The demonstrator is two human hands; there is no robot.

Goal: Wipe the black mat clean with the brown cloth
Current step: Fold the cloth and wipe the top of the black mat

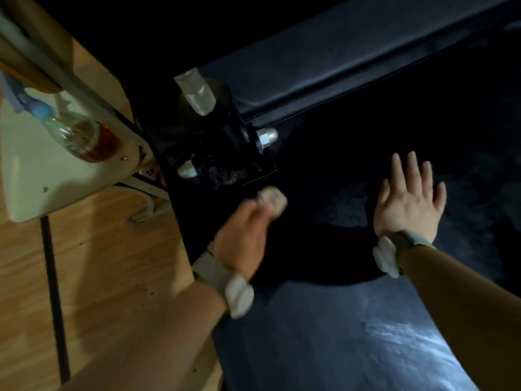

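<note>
Left hand (248, 218) grip is closed — fingers curled round a small pale wad (272, 199) that pokes out past the knuckles. It's motion-blurred, so I can't confirm it's the brown cloth; colour reads light tan at best. That hand sits at the left edge of the black mat (324, 320), just below the metal bracket (225, 153).

Right hand (410, 200) grip is open: fingers straight and spread, palm down, pressed flat on the mat well to the right of the left hand. Both wrists carry a strap with a white blob-shaped tag (left one (235, 289), right one (387, 258)).

The mat fills the lower right and centre of my view. A glossy patch near the bottom right catches the light; the middle is in deep shadow.

Outward from there — the bracket has a silver nut (266, 136) on its right side, a white cap (187, 169) on its left, and a ribbed clear cylinder (196, 93) angled above it. A long black padded bar (352, 60) runs from the bracket up to the top right.

Left of the mat is a wooden floor (93, 277). On it stands a cream chair seat (42, 176), with a plastic bottle of brown liquid (84, 136) lying on it.
</note>
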